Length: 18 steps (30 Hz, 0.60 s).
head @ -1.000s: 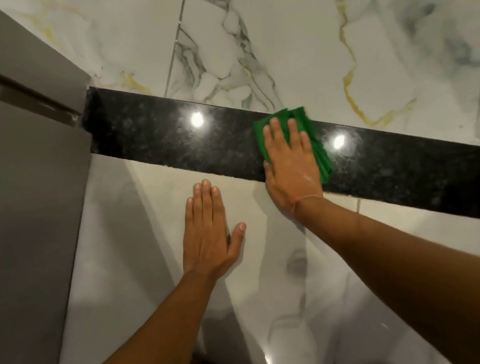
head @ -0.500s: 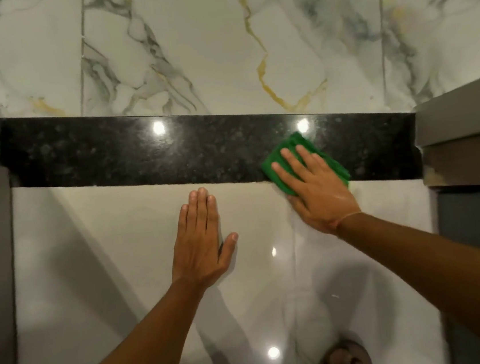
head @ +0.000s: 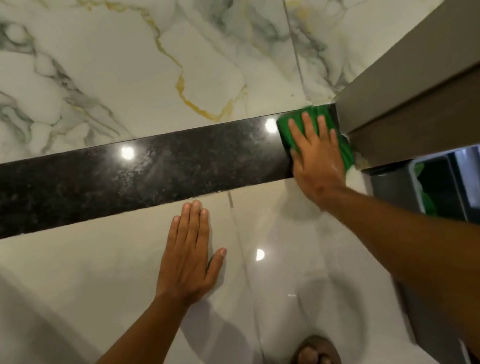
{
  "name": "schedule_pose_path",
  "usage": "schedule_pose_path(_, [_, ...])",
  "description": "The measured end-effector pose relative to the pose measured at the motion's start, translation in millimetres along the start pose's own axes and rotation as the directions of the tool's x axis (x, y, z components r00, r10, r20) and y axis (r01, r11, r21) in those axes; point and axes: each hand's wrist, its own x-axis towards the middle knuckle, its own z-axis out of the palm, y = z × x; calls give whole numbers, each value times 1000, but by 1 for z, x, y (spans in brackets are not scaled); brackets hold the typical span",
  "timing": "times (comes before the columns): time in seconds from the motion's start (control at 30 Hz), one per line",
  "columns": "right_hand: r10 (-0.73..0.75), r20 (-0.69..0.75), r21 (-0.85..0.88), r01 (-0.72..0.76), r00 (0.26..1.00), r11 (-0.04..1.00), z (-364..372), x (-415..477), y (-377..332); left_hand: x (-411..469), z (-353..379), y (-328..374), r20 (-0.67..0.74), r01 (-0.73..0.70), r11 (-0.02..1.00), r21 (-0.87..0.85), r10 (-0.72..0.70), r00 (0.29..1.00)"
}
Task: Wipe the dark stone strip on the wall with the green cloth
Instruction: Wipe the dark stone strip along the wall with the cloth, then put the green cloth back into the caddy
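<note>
A dark speckled stone strip [head: 113, 181] runs across the white marble wall. At its right end lies the folded green cloth [head: 287, 134], pressed flat against the strip by my right hand [head: 315, 158] with fingers spread over it. The cloth touches the grey frame at the strip's right end. My left hand [head: 189, 256] rests flat and open on the pale tile just below the strip, holding nothing.
A grey frame [head: 420, 95] juts out at the right, with a dark opening [head: 466, 183] below it. White marble tiles [head: 131, 74] with gold and grey veins lie above the strip. A sandalled foot [head: 314, 359] shows at the bottom.
My right hand has slid the cloth to the right along the strip until it reached the grey frame. My left hand has stayed planted on the tile.
</note>
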Motion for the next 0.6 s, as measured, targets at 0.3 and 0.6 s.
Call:
schedule_pose_path(0.3, [184,24,58,-185,983,981,5,-48,25,34,0,40,54,-212,976,54,209,976])
schedule_pose_path(0.6, [531,-35,787,-304,847,537,-56,-143,20,57,-5,78,162,-277,959,49,266,950])
